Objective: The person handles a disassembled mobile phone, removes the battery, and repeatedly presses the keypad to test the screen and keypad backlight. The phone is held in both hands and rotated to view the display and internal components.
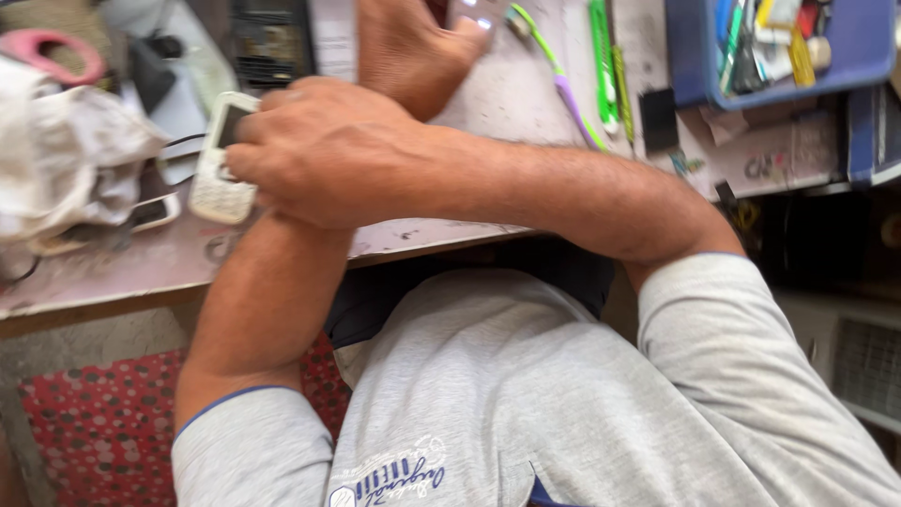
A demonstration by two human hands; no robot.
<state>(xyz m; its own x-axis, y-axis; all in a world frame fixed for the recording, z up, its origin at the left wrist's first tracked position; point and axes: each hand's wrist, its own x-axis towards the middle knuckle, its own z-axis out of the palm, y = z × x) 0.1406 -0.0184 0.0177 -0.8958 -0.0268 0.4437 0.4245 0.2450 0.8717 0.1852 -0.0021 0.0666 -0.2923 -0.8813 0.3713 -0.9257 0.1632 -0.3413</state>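
R hand (314, 155) is crossing over the L forearm and gripping a white keypad phone (221, 160) w/ dark screen, fingers wrapping its right edge; the phone is sticking out left of the knuckles, tilting above the worn table (488, 103). L hand (408, 52) is reaching toward the top, fingertips pressing a small lit device (476, 13); can't tell how tightly it's closing.

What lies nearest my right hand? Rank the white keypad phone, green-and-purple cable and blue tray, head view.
1. White keypad phone: held in the right hand, at left.
2. Green-and-purple cable: up and to the right.
3. Blue tray: far right corner.
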